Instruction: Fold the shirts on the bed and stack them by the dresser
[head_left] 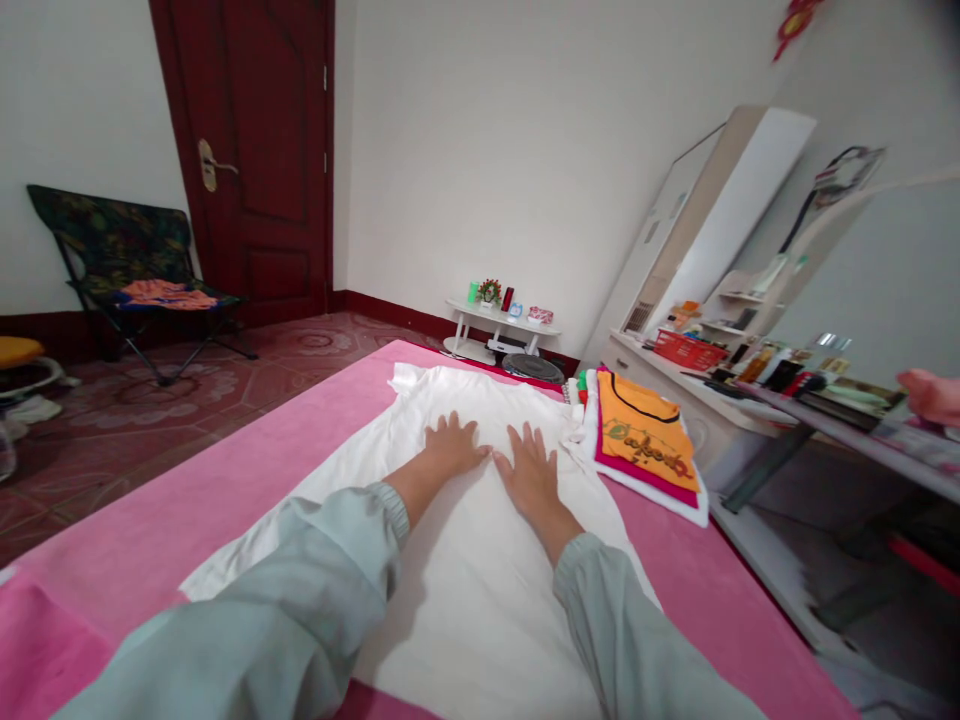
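Note:
A white shirt [480,590] lies spread over a pink-covered surface, its far edge and a short sleeve a little wrinkled. My left hand [452,448] rests flat on the upper part of the cloth, fingers apart. Beside it, my right hand [531,482] also presses flat there with its fingers spread. The two thumbs nearly meet in the middle. Neither hand grips anything. To the right of the shirt sits a stack of folded clothes, with an orange printed shirt [646,430] on top of magenta and white ones.
The pink cover [315,490] extends on both sides. At the right stands a dressing table with a red basket [688,349] and bottles. A low white stand [499,318] holds small items by the far wall. A camouflage folding chair [127,245] is near the dark red door [259,150].

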